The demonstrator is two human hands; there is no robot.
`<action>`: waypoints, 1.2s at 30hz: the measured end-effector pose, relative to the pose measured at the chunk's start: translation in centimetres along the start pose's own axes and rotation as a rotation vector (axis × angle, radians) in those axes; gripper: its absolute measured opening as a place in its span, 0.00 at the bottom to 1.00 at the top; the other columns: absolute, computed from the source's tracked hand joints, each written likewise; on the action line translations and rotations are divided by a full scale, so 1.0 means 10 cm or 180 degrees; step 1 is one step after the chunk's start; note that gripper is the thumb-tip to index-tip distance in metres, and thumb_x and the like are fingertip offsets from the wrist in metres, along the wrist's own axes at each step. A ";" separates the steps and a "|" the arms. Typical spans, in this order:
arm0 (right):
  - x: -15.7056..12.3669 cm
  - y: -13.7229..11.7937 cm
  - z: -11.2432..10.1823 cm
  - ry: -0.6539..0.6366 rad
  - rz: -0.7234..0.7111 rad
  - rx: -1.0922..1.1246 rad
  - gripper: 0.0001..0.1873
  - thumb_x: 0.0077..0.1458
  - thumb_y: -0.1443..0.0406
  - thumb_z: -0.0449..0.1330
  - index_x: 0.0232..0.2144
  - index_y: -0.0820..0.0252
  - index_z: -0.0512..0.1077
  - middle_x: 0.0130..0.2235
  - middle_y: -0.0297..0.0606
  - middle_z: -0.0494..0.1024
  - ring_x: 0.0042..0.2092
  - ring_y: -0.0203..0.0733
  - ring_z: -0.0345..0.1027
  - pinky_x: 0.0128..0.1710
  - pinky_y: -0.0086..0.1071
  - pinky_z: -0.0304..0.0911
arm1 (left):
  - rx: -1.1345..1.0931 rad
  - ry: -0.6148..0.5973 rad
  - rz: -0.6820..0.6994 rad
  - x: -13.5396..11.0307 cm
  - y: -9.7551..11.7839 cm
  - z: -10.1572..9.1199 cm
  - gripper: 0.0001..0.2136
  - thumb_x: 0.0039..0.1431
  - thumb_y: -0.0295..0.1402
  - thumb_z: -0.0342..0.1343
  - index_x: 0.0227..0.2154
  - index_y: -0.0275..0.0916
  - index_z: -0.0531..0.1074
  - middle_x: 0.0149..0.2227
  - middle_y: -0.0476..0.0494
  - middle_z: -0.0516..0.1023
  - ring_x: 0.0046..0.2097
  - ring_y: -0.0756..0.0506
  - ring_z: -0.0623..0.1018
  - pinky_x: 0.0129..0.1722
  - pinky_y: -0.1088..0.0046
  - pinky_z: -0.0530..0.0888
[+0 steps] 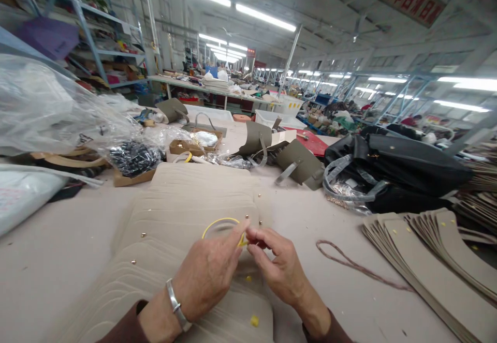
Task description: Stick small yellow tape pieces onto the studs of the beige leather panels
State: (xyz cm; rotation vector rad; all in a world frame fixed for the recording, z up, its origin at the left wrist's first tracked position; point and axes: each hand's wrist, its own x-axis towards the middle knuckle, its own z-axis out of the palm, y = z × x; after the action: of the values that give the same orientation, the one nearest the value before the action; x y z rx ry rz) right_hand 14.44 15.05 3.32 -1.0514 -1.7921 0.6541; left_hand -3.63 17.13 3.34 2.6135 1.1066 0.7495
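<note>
My left hand, with a silver bracelet on its wrist, is closed around a thin roll of yellow tape. Much of the roll is hidden behind the fingers. The fingers of my right hand are pinched at a short yellow end beside the left fingertips; what exactly they grip is too small to make out. Under both hands lie overlapping beige leather-like panels, fanned out in layers. Small metal studs sit along the panels' edges. A yellow tape bit sticks to a nearer panel.
A brown cord loop lies to the right, near stacked curved strips with yellow marks. A black bag stands behind them. Olive pieces, a cardboard tray and clear plastic bags occupy the table's far side and left.
</note>
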 end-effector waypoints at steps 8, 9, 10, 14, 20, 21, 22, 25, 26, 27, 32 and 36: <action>-0.05 0.12 0.10 0.0019 -0.0259 -0.0702 0.09 0.57 0.72 0.54 0.32 0.58 0.74 0.30 0.38 0.77 0.32 0.39 0.70 0.34 0.30 0.65 | 0.0079 -0.0103 -0.0163 -0.08 0.01 0.12 0.19 0.63 0.26 0.42 0.57 0.37 0.56 0.34 0.45 0.80 0.33 0.43 0.79 0.29 0.69 0.71; -0.06 0.13 0.11 0.0026 -0.0289 -0.0803 0.09 0.56 0.72 0.54 0.32 0.58 0.74 0.29 0.37 0.76 0.31 0.38 0.70 0.33 0.30 0.65 | 0.0058 -0.0130 -0.0194 -0.07 0.01 0.12 0.18 0.63 0.26 0.42 0.56 0.37 0.57 0.32 0.45 0.79 0.32 0.44 0.79 0.28 0.69 0.71; -0.07 0.13 0.12 0.0048 -0.0329 -0.0906 0.09 0.56 0.72 0.53 0.31 0.58 0.73 0.28 0.37 0.76 0.30 0.38 0.69 0.32 0.30 0.65 | 0.0026 -0.0146 -0.0216 -0.07 0.01 0.12 0.17 0.63 0.26 0.42 0.54 0.38 0.59 0.32 0.46 0.79 0.32 0.44 0.79 0.28 0.70 0.70; -0.08 0.13 0.15 0.0230 -0.0461 -0.1190 0.10 0.53 0.73 0.53 0.28 0.58 0.73 0.25 0.36 0.75 0.27 0.38 0.68 0.30 0.29 0.63 | -0.0065 -0.0093 -0.0246 -0.07 0.01 0.13 0.09 0.64 0.26 0.42 0.40 0.41 0.66 0.29 0.48 0.77 0.30 0.45 0.77 0.26 0.71 0.66; -0.05 0.02 0.21 0.0436 0.1153 0.0057 0.07 0.51 0.66 0.58 0.23 0.60 0.72 0.19 0.33 0.74 0.20 0.36 0.66 0.22 0.27 0.63 | 0.0182 0.0290 -0.0063 -0.05 0.04 0.13 0.10 0.63 0.25 0.42 0.29 0.41 0.65 0.24 0.49 0.71 0.25 0.47 0.71 0.24 0.71 0.61; -0.04 0.01 0.22 0.0436 0.1493 0.0421 0.08 0.51 0.64 0.59 0.23 0.61 0.71 0.18 0.33 0.73 0.19 0.35 0.66 0.20 0.27 0.63 | 0.0194 0.0368 -0.0030 -0.05 0.05 0.13 0.10 0.63 0.25 0.42 0.28 0.41 0.65 0.24 0.49 0.71 0.25 0.47 0.71 0.24 0.71 0.61; -0.03 0.00 0.23 0.0439 0.1733 0.0719 0.09 0.50 0.62 0.59 0.23 0.61 0.71 0.17 0.32 0.73 0.18 0.35 0.66 0.18 0.27 0.63 | 0.0189 0.0438 0.0002 -0.05 0.06 0.13 0.11 0.63 0.25 0.42 0.28 0.41 0.65 0.24 0.49 0.71 0.25 0.47 0.70 0.25 0.71 0.61; 0.00 0.05 0.22 0.0609 0.1982 0.1057 0.11 0.47 0.60 0.63 0.22 0.62 0.71 0.16 0.32 0.73 0.17 0.35 0.66 0.18 0.26 0.64 | 0.0124 0.0574 0.0068 -0.07 0.09 0.13 0.12 0.63 0.25 0.42 0.27 0.40 0.65 0.23 0.49 0.70 0.25 0.48 0.69 0.25 0.71 0.62; 0.00 0.09 0.20 0.0734 0.2058 0.1055 0.12 0.45 0.59 0.64 0.22 0.63 0.71 0.16 0.31 0.73 0.17 0.34 0.66 0.18 0.25 0.64 | 0.0104 0.0564 0.0066 -0.08 0.10 0.13 0.12 0.64 0.25 0.41 0.27 0.40 0.65 0.23 0.49 0.70 0.25 0.48 0.69 0.25 0.71 0.62; 0.01 0.13 0.17 0.0842 0.2171 0.1044 0.13 0.44 0.58 0.65 0.22 0.63 0.72 0.16 0.31 0.73 0.17 0.34 0.66 0.18 0.25 0.64 | 0.0104 0.0511 0.0034 -0.09 0.10 0.14 0.12 0.64 0.25 0.41 0.27 0.40 0.65 0.24 0.49 0.70 0.25 0.49 0.69 0.26 0.72 0.63; -0.01 0.36 0.03 0.0600 0.2476 0.1054 0.19 0.42 0.53 0.68 0.27 0.66 0.75 0.20 0.34 0.76 0.19 0.34 0.69 0.20 0.25 0.66 | 0.0562 -0.0412 -0.0536 -0.06 0.08 0.14 0.10 0.63 0.23 0.43 0.32 0.40 0.68 0.30 0.45 0.74 0.33 0.45 0.74 0.32 0.71 0.69; -0.04 0.41 0.07 0.0426 0.2173 0.0793 0.21 0.46 0.51 0.66 0.29 0.66 0.77 0.21 0.35 0.75 0.21 0.36 0.69 0.23 0.28 0.68 | 0.0706 -0.1015 -0.0817 0.00 0.06 0.13 0.10 0.62 0.21 0.44 0.36 0.40 0.68 0.36 0.43 0.74 0.39 0.42 0.74 0.37 0.67 0.72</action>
State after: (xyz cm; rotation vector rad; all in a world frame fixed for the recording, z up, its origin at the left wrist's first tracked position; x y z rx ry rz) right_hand 15.46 16.71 -0.41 -1.4961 -1.1770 1.1498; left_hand -2.59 16.72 2.48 2.5668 1.4510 0.1568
